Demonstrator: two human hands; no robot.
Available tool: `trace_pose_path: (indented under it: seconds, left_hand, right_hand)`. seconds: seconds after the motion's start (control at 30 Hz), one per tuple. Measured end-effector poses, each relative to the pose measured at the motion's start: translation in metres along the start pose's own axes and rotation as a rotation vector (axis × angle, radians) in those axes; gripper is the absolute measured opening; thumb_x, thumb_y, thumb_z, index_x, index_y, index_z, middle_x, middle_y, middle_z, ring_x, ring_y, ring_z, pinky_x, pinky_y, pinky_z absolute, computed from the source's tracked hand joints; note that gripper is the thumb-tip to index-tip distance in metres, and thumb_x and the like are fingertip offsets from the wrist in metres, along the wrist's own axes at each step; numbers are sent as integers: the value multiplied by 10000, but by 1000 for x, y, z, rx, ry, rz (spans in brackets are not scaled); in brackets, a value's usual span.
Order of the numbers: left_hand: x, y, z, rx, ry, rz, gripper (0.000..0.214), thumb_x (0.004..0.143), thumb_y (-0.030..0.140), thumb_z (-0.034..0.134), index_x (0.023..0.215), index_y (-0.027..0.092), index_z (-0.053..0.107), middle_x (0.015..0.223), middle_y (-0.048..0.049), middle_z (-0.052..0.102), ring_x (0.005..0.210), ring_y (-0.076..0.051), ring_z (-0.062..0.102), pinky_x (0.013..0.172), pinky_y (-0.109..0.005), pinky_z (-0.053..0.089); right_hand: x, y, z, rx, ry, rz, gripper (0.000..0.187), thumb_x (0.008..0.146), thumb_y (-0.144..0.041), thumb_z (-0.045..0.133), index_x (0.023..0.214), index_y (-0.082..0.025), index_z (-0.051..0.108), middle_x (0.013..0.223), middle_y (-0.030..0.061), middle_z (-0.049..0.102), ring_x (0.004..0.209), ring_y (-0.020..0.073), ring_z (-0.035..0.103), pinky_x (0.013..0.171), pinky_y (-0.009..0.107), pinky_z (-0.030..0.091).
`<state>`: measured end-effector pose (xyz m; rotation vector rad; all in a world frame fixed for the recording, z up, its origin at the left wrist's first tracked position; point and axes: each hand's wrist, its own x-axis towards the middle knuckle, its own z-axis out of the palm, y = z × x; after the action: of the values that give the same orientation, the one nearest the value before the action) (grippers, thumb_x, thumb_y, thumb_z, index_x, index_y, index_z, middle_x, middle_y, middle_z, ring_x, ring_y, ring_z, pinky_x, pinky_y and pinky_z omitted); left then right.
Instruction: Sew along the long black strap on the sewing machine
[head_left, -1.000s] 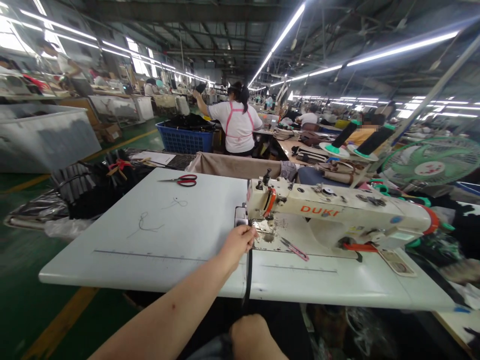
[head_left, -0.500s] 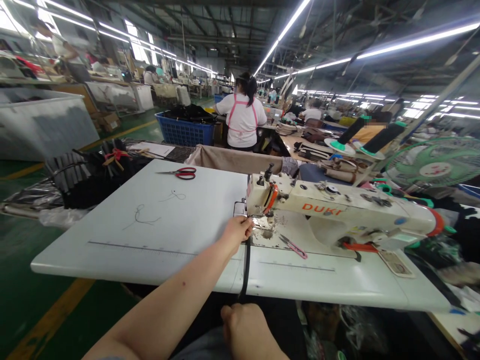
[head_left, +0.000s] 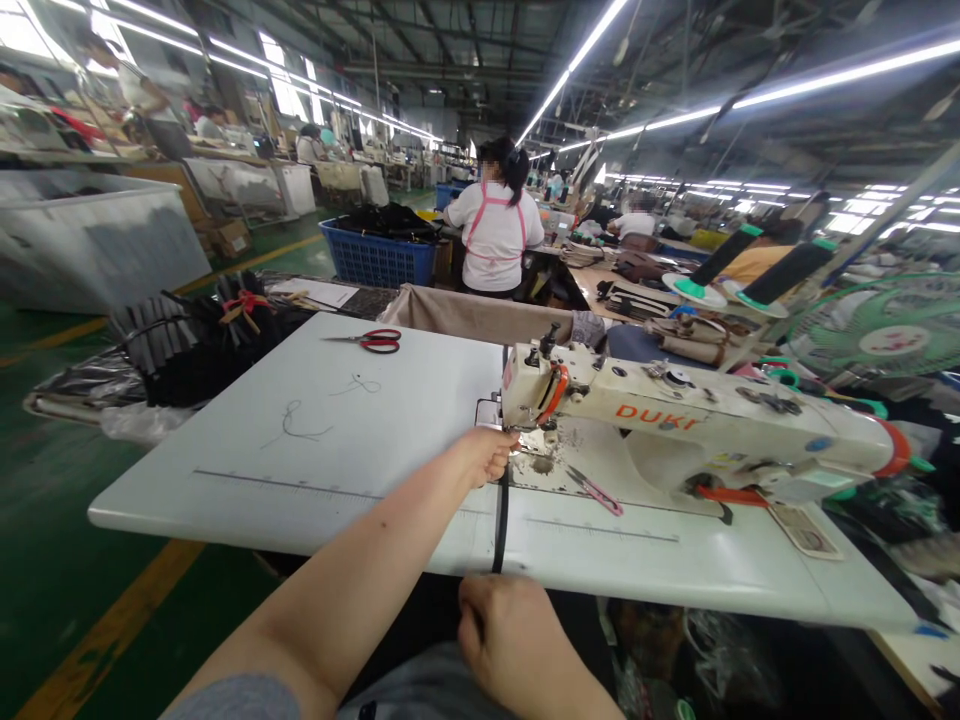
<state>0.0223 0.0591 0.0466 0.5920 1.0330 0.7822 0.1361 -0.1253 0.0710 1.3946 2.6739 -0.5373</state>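
The black strap (head_left: 501, 520) was pinched by the left hand (head_left: 487, 455) at the sewing machine (head_left: 675, 420) foot and hung over the table (head_left: 337, 420) edge. The right hand (head_left: 510, 630) had been raised closer underneath, fisted, probably round the strap's tail, so less slack was left.

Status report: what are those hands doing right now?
Left hand pinches black strap at the sewing machine. Right hand grips it below. Pink snips alongside, clear.

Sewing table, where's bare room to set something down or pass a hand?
Widest bare patch: the white table left of the left hand, bordered by red scissors, loose threads and front edge. A narrow strip lies right of the black strap, before the sewing machine. Crowded beside that machine, where pink snips lie.
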Motion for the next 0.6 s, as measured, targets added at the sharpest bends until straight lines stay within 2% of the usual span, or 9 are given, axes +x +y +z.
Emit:
trace_pose_path:
  seconds: [0.07,0.13,0.17,0.23,0.37,0.5,0.6]
  left_hand:
    - [1,4,1,9,0,-53,377,842,388,846,751,175,549,533,125,274,405,-29,175,411,-193,102]
    - [1,6,3,14,3,-92,362,872,368,817,746,181,533,539,125,269,403,-28,166,408,-189,94]
    - [1,6,4,16,7,-108,361,886,356,800,738,185,518,540,123,269,402,-29,163,407,-189,88]
    - [2,8,7,20,22,-137,375,907,330,772,716,196,479,539,120,267,400,-30,153,405,-193,73]
    - [3,10,11,26,53,-165,346,934,287,724,718,202,467,530,117,267,399,-37,142,403,-199,69]
    - [3,10,11,16,75,-143,296,919,343,746,777,194,534,534,112,297,406,-45,166,411,-202,108]
    - [4,8,10,5,89,-111,320,894,411,775,800,198,556,537,110,312,409,-48,163,416,-215,115]
  right_hand:
    - [3,11,-18,-40,163,78,222,987,-189,496,1024,-211,714,858,41,814,787,213,775,659,291,446]
    - [10,25,-37,-162,303,180,341,1003,-179,484,1297,-185,657,892,67,810,777,225,773,656,297,459]
    - [15,32,-48,-247,332,212,415,1005,-173,484,1403,-180,601,891,77,801,765,234,772,639,302,460]
    - [24,46,-67,-434,332,245,535,997,-160,493,1532,-190,497,910,99,780,742,260,766,600,316,461]
    - [39,62,-96,-695,251,209,634,1002,-105,468,1619,-227,392,903,128,724,735,288,751,598,337,477]
    - [43,64,-108,-772,234,188,633,1013,-75,428,1614,-271,403,862,123,691,716,277,725,612,329,458]
    - [42,60,-109,-787,244,168,613,1023,-83,401,1615,-243,408,880,142,685,723,278,706,615,336,446]
